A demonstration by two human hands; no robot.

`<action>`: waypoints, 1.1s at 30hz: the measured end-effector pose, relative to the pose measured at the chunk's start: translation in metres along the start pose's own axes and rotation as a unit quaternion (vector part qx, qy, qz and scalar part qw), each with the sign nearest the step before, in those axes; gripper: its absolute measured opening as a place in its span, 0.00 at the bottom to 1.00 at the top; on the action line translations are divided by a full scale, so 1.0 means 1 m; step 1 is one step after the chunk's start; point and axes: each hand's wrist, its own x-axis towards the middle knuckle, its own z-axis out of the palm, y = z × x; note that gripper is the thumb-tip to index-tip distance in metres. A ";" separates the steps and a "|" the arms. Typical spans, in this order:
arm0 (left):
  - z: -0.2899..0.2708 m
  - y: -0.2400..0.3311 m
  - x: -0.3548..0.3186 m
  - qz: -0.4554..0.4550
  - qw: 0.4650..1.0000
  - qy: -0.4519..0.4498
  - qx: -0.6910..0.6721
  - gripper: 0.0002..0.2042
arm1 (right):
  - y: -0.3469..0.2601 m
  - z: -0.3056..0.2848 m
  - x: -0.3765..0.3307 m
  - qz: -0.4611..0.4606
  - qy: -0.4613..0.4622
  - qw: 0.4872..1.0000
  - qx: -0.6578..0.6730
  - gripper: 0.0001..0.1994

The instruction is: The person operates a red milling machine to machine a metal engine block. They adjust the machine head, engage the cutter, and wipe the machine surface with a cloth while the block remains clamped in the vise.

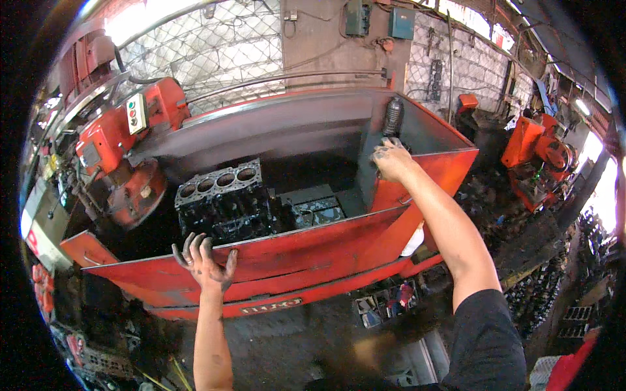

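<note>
My left hand [207, 264] rests on the front rim of a red machine enclosure [313, 264], its fingers spread and darkened with grime, a ring on one finger. Behind it, inside the enclosure, sits an engine block [225, 202] with a row of round cylinder bores on its top face. My right arm reaches to the enclosure's right end. There my right hand [391, 160] is closed with its fingers curled, and what they grip is hidden. Just beyond this hand a dark ribbed plastic bottle [393, 116] stands upright in the corner.
Left of the block is a red machine head [104, 143] with a push-button box [135, 113] and a round wheel-like part [140, 195] below. A metal table plate [316, 212] lies right of the block. Outside, at right, stands another orange machine [531, 153]; a parts tray [385, 303] is on the floor.
</note>
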 end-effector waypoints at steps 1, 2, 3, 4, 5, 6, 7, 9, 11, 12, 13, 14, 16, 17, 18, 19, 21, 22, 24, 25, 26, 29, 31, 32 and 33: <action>0.005 -0.002 0.008 0.008 1.000 -0.001 -0.002 0.27 | 0.011 0.007 0.008 -0.028 0.011 0.998 0.058 0.16; 0.011 -0.005 0.015 -0.005 1.000 -0.021 0.005 0.27 | 0.022 0.010 0.013 -0.044 -0.011 0.992 0.114 0.15; 0.016 -0.007 0.020 -0.009 0.999 -0.032 0.011 0.27 | 0.031 0.012 0.014 -0.066 -0.038 0.982 0.174 0.14; 0.021 -0.008 0.024 -0.015 0.999 -0.045 0.017 0.27 | 0.037 0.013 0.011 -0.074 0.019 0.963 0.257 0.15; 0.027 -0.008 0.028 -0.021 0.998 -0.053 0.021 0.27 | 0.043 0.012 0.006 -0.030 0.084 0.965 0.246 0.15; 0.032 -0.010 0.033 -0.027 0.997 -0.062 0.025 0.28 | 0.046 0.012 0.000 -0.001 0.175 0.954 0.242 0.15; 0.038 -0.011 0.039 -0.037 0.996 -0.075 0.029 0.28 | 0.048 0.012 -0.007 0.032 0.261 0.936 0.236 0.15; 0.051 -0.013 0.050 -0.033 0.996 -0.081 0.023 0.27 | 0.048 0.015 -0.019 0.103 0.261 0.911 0.302 0.15; 0.065 -0.017 0.066 -0.041 0.994 -0.095 0.017 0.26 | 0.044 0.022 -0.024 0.152 0.257 0.893 0.337 0.16; 0.072 -0.018 0.073 -0.028 0.996 -0.086 0.007 0.26 | 0.041 0.027 -0.026 0.165 0.254 0.890 0.341 0.16; 0.078 -0.019 0.078 -0.030 0.994 -0.102 0.019 0.26 | 0.038 0.031 -0.025 0.182 0.246 0.884 0.352 0.16; 0.083 -0.021 0.082 -0.032 0.993 -0.114 0.026 0.26 | 0.035 0.035 -0.025 0.166 0.257 0.890 0.338 0.17; 0.088 -0.024 0.085 -0.030 0.992 -0.118 0.024 0.26 | 0.025 0.042 -0.024 0.140 0.304 0.879 0.339 0.18; 0.089 -0.025 0.084 -0.025 0.994 -0.103 0.028 0.26 | 0.019 0.044 -0.024 0.113 0.317 0.869 0.362 0.19; 0.089 -0.026 0.084 -0.021 0.994 -0.100 0.028 0.26 | 0.015 0.045 -0.026 0.099 0.256 0.868 0.413 0.22; 0.088 -0.028 0.081 0.002 0.996 -0.088 0.021 0.26 | 0.008 0.046 -0.026 0.068 0.262 0.891 0.365 0.22; 0.086 -0.030 0.079 -0.024 0.993 -0.117 0.018 0.27 | 0.000 0.044 -0.026 0.012 0.302 0.917 0.261 0.23; 0.086 -0.031 0.078 -0.028 0.992 -0.124 0.017 0.27 | -0.001 0.042 -0.025 0.022 0.276 0.926 0.256 0.21; 0.085 -0.032 0.079 -0.033 0.991 -0.126 0.015 0.27 | 0.000 0.035 -0.020 0.038 0.248 0.920 0.301 0.19; 0.086 -0.032 0.080 -0.032 0.992 -0.122 0.015 0.27 | 0.003 0.031 -0.015 0.051 0.203 0.921 0.328 0.18; 0.086 -0.032 0.081 -0.030 0.991 -0.127 0.013 0.27 | 0.008 0.025 -0.011 0.050 0.162 0.924 0.344 0.18; 0.085 -0.031 0.081 -0.016 0.994 -0.110 0.006 0.27 | 0.024 0.014 0.002 0.007 0.079 0.897 0.436 0.20; 0.083 -0.032 0.079 -0.035 0.993 -0.115 0.004 0.28 | 0.031 0.011 0.004 0.020 0.040 0.882 0.468 0.20; 0.081 -0.032 0.077 -0.034 0.993 -0.114 0.001 0.27 | 0.034 0.012 0.003 0.029 0.028 0.874 0.484 0.20; 0.081 -0.033 0.076 -0.036 0.993 -0.114 -0.005 0.27 | 0.037 0.014 0.001 0.017 0.041 0.861 0.506 0.20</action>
